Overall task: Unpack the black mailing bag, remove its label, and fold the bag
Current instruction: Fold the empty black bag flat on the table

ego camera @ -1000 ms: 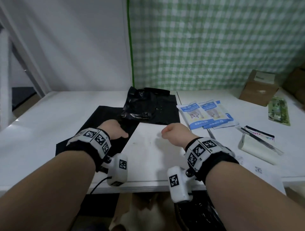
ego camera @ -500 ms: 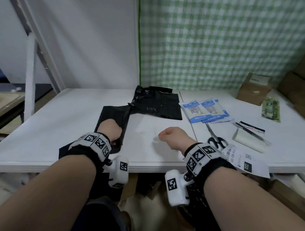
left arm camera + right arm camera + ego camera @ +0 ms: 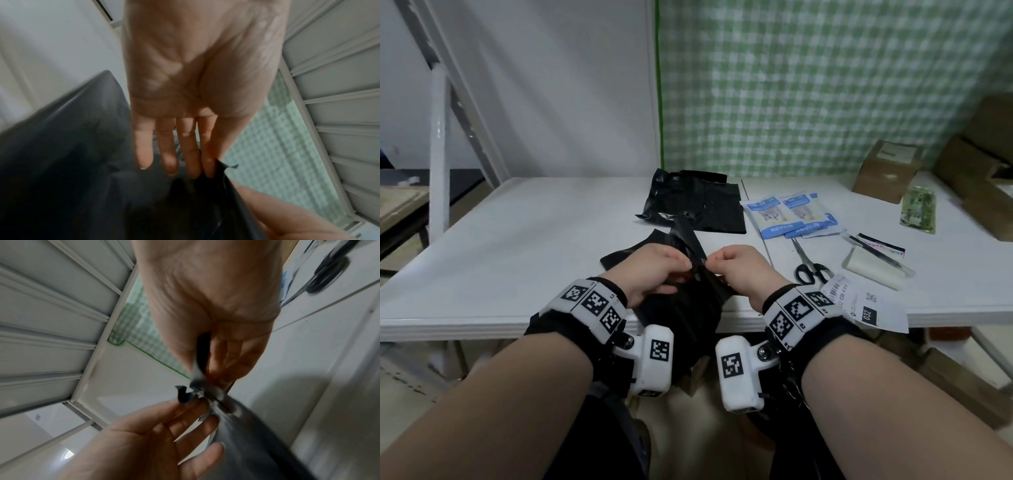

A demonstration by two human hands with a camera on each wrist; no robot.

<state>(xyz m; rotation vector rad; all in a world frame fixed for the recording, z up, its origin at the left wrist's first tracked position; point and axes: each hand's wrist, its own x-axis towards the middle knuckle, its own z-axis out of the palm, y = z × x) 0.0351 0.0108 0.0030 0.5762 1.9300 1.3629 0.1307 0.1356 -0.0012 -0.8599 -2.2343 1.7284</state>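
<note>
The black mailing bag [image 3: 688,308] is bunched up at the table's front edge and hangs partly over it. My left hand [image 3: 654,270] pinches its upper edge between thumb and forefinger, the other fingers [image 3: 168,155] lying nearly straight against the plastic [image 3: 61,162]. My right hand [image 3: 739,270] sits just to the right of the left and pinches a narrow strip of the bag [image 3: 202,353]. In the right wrist view the left hand [image 3: 154,434] touches the same crumpled edge of the bag [image 3: 257,443]. A white shipping label [image 3: 869,305] lies loose by the front right edge.
A second black bag [image 3: 695,205] lies flat at the back of the white table [image 3: 517,246]. To the right are blue packets [image 3: 791,216], scissors [image 3: 811,270], a white pad with a pen [image 3: 873,270], a green packet [image 3: 917,209] and a cardboard box [image 3: 887,169].
Both hands left the tabletop and came together. The bag, flat under the left hand before, is now gathered and lifted at the front edge, pinched by both hands.
</note>
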